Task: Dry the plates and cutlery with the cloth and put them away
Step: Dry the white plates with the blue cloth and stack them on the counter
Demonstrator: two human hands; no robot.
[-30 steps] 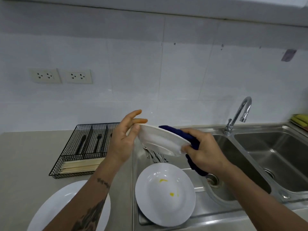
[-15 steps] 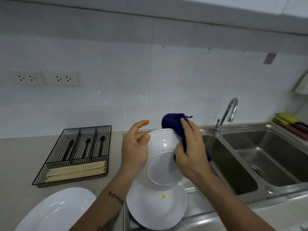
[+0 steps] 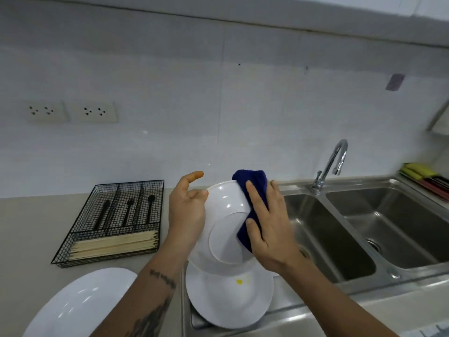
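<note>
A glossy white plate [image 3: 226, 222], round with a raised foot ring, is being held upright above the drainer with its underside turned toward the camera. Its left rim is being gripped by the left hand [image 3: 187, 210]: the thumb is lying on the underside near the rim, the index finger is sticking up free, and the remaining fingers are probably being curled behind the plate, though they are hidden. A dark blue terry cloth [image 3: 251, 203], folded and soft-looking, is being pressed flat against the plate's right side by the right hand [image 3: 269, 227], whose fingers are being kept straight and slightly spread over it, with the cloth's top peeking above the rim.

A second white plate [image 3: 229, 297], marked with a small yellow spot, is lying flat on the steel drainer [image 3: 281, 293] below. A larger white plate [image 3: 77, 305] is resting on the beige table [image 3: 29, 234], near a black wire tray [image 3: 111, 222] in which dark cutlery [image 3: 128, 210] and pale chopsticks [image 3: 114, 246] are being stored.
</note>
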